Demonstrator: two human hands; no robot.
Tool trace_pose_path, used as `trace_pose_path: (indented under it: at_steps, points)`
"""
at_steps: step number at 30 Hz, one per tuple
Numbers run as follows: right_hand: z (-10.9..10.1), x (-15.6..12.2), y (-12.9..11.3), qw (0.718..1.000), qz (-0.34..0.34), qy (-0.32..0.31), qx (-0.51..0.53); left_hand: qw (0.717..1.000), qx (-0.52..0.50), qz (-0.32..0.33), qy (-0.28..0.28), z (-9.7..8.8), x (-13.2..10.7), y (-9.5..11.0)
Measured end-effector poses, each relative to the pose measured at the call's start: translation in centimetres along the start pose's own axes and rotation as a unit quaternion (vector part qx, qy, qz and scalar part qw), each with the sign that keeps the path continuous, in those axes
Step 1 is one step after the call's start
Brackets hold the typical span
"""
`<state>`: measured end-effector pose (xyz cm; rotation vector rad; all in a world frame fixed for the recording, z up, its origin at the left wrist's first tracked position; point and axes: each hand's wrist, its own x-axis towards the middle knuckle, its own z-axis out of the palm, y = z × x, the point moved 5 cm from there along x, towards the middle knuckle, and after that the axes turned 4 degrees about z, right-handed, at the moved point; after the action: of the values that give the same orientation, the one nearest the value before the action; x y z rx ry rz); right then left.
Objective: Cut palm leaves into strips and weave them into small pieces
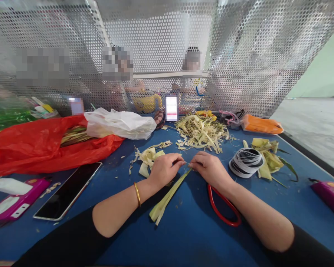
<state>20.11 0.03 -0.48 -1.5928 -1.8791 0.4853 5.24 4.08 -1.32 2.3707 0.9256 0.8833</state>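
My left hand (165, 168) and my right hand (208, 167) meet at the middle of the blue table (183, 237), both pinched on the far end of a long pale green palm leaf strip (168, 198) that slants back toward me. A gold bangle (137, 193) circles my left wrist. Red-handled scissors (222, 207) lie under my right forearm. Curled leaf pieces (149, 157) rest just beyond my left hand.
A heap of leaf trimmings (202, 131) lies at the back. A coil of black-and-white band (246, 161) and folded leaves (268, 157) sit right. A red bag (30, 144), white bag (119, 124), phone (68, 191) and pink boxes (13, 202) are left. People sit behind a perforated screen (239, 55).
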Motion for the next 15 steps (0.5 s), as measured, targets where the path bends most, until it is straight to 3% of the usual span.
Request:
trace_pose_path:
  at_steps: [4, 9, 12, 15]
  points:
    - [-0.5, 0.1, -0.1, 1.000, -0.003, -0.001, -0.030, 0.997, -0.013, -0.077, -0.008, -0.2, 0.3, -0.8]
    - [-0.9, 0.2, 0.1, 1.000, 0.010, -0.020, -0.002, 0.981, 0.131, -0.138, -0.026, -0.5, 0.4, -2.1]
    - [-0.9, 0.2, -0.3, 0.992, 0.009, -0.032, 0.121, 0.969, 0.198, -0.142, -0.048, -0.6, 0.4, -2.4]
    - [0.0, 0.1, -0.7, 0.950, 0.021, -0.093, 0.296, 0.965, 0.210, -0.137, -0.069, -0.4, 0.4, -2.5]
